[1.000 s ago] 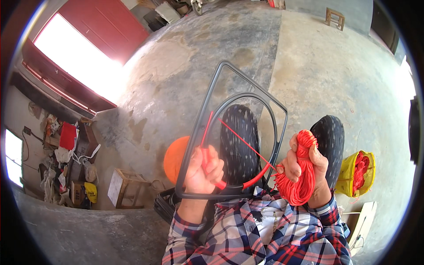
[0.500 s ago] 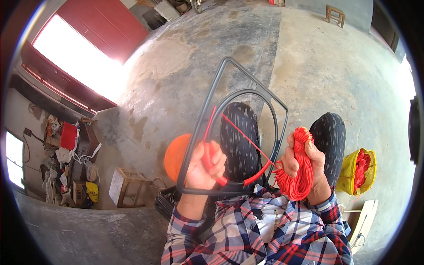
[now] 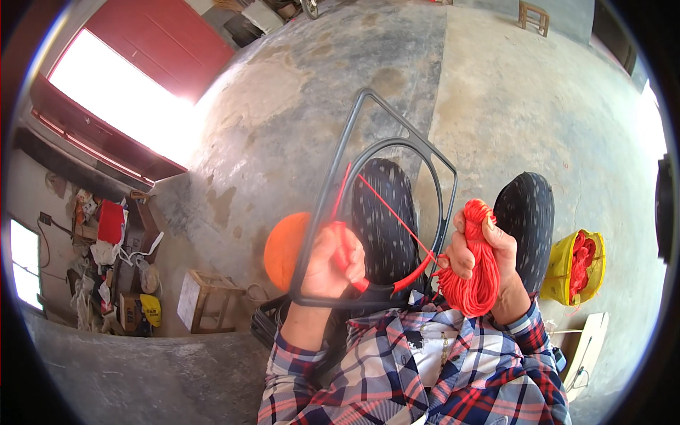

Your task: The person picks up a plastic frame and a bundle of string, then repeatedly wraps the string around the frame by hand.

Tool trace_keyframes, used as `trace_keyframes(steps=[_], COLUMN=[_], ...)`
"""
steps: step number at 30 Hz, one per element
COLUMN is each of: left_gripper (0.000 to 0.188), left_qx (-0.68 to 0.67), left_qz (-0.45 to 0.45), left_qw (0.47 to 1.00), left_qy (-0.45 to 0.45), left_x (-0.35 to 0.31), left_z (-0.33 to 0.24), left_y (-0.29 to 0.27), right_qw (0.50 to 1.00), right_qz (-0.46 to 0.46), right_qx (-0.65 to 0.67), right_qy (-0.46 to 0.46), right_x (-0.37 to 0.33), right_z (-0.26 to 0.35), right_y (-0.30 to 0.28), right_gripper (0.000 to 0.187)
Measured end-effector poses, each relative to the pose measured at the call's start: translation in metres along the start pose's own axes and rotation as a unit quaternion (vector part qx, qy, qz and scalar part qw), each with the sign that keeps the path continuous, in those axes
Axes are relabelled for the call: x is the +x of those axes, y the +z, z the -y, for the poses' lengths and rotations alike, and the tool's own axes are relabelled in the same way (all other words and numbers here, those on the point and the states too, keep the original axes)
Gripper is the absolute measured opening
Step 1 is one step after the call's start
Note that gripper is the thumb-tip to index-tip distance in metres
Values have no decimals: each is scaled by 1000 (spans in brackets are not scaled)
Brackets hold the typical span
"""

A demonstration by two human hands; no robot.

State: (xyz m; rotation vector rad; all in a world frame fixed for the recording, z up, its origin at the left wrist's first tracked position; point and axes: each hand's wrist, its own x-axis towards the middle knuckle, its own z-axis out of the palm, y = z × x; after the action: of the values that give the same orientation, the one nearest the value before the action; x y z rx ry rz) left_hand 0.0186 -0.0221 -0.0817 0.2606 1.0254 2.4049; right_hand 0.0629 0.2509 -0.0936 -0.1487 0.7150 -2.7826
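Observation:
My left hand [image 3: 322, 268] is closed around the lower left part of a dark grey frame [image 3: 419, 134], which has a straight-sided outer edge and a round ring inside. Red cord is wound tightly over the ring's lower stretch, and a loose red end sticks up above my fingers. In my right hand [image 3: 503, 249] is a thick hank of red cord [image 3: 469, 287], gripped near its top. From the hank, a strand of cord [image 3: 393, 211] runs taut up and left to the ring. The frame is tilted above my dark-trousered knees; my left fingers hide part of the wrapping.
An orange round object [image 3: 285, 249] is beside my left hand. A yellow container [image 3: 559, 273] with red material stands right of my knee. At left are a small wooden stool [image 3: 205, 301] and piled clutter [image 3: 117, 248]; another stool [image 3: 533, 15] is far off.
Both hands keep their holds. The frame and hank have shifted only slightly, and the whole view has moved a little. The strand still runs between hank and ring.

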Motion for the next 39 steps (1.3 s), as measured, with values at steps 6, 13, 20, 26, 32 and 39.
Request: trace_keyframes(steps=[6, 13, 20, 26, 32, 39], left_gripper=[38, 34, 38, 37, 33, 36], left_qx=[-33, -46, -55, -45, -64, -70], left_qz=[49, 20, 24, 7, 33, 17], left_qw=[998, 999, 998, 999, 997, 997], left_qy=[-25, -19, -16, -28, -31, -8], left_x=[6, 9, 9, 9, 7, 3], left_z=[0, -3, 1, -2, -5, -1], left_y=[-4, 9, 1, 2, 6, 5], right_qw=[999, 999, 998, 1000, 999, 1000], right_qz=[22, 21, 31, -16, -11, -3], right_qx=[48, 47, 51, 12, 21, 17], right_qy=[8, 3, 8, 19, 24, 26], right_x=[-2, -2, -1, -2, -1, 0], right_z=[-1, -1, -2, -1, -4, -5], right_y=[-5, -9, -14, -7, -8, -9], right_gripper=[38, 38, 38, 42, 43, 42])
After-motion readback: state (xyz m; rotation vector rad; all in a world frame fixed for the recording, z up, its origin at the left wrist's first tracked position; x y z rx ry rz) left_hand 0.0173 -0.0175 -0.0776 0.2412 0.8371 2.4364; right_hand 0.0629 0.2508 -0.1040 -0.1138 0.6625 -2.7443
